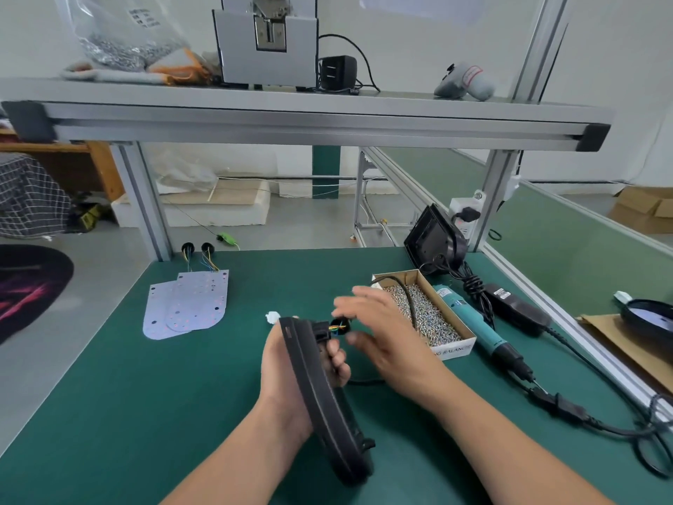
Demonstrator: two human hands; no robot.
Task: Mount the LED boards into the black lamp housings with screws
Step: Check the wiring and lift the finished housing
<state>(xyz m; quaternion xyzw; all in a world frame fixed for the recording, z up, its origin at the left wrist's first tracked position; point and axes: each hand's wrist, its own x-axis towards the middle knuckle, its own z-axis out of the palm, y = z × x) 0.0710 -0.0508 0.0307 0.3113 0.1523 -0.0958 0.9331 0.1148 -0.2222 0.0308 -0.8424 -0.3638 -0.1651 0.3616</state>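
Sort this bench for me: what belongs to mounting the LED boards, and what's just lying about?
For the job: black lamp housing in the left hand, LED boards, box of screws, electric screwdriver.
Lying about: gloves and power adapter on the upper shelf; white scrap on the mat.

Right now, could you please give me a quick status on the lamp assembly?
Left hand grips black lamp housing, held on edge. Right hand blurred at its wire grommet, grip unclear. LED boards lie unmounted on mat. Nothing blocking.
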